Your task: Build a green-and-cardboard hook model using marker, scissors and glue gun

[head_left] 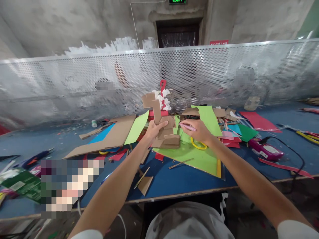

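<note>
My left hand (154,130) is closed around a brown cardboard figure (157,112), thumb on its front. The figure has a long upright neck, a block-like top and a wider folded base, and it stands tilted slightly over the table. In my right hand (200,130) is a slim pink pen (188,127), pinched between the fingers, its tip pointing left toward the figure with a small gap. Under that hand lie light green paper (199,162) and a yellow ring-shaped thing (198,144). Just behind the figure stands a red piece with white tufts (164,99).
Cardboard sheets (117,131) and coloured paper scraps cover the blue table (171,186). To the right are a purple device (266,150) with a black cable and yellow-handled pliers (307,135). A perforated metal screen (139,76) borders the far side.
</note>
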The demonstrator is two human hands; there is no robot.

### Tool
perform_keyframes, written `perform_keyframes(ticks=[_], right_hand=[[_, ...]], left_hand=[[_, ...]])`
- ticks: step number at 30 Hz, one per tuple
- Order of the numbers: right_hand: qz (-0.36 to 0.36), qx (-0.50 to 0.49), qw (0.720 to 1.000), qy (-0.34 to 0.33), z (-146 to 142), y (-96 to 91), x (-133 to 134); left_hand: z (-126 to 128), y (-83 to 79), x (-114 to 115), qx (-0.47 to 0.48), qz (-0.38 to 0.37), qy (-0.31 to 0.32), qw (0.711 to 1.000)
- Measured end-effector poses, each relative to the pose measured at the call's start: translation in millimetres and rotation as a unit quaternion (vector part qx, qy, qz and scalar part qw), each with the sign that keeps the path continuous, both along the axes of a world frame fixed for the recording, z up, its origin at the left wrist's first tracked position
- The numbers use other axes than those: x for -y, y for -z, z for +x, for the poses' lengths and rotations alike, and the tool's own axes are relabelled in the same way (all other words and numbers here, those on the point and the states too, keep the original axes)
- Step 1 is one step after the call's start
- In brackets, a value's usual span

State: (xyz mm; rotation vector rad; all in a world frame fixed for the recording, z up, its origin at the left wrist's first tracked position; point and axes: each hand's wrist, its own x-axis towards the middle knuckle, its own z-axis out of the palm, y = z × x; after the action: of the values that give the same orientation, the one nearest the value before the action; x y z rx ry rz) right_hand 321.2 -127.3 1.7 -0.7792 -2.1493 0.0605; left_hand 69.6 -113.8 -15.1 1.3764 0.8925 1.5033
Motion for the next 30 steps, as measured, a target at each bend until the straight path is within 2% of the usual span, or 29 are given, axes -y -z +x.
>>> perform_keyframes(ticks=[4, 14, 19, 24, 26, 30], right_hand=[[-0.005, -0.060, 0.998, -0.008, 0, -5.6, 7], [0.015, -0.034, 0.999, -0.003, -5, -1.1, 4], [0.016, -0.013, 1.000, -0.005, -4, -0.7, 4], [-0.019, 0.062, 0.998, 0.020, -3, 1.2, 1], [-0.020, 0.039, 0.999, 0.017, -3, 1.0, 1], [0.000, -0.102, 0.995, -0.007, -4, -4.0, 10]], left_hand=[[5, 0.7, 3, -0.031, -0.001, 0.014, 0.999], [11, 3.4, 5, -0.087, 0.000, 0.022, 0.996], [10, 2.4, 4, -0.041, 0.001, 0.014, 0.999], [4, -3.9, 6, 0.009, -0.010, 0.008, 1.000], [4, -4.4, 6, 0.001, -0.005, 0.000, 1.000], [8, -0.7, 4, -0.081, 0.014, -0.037, 0.996]])
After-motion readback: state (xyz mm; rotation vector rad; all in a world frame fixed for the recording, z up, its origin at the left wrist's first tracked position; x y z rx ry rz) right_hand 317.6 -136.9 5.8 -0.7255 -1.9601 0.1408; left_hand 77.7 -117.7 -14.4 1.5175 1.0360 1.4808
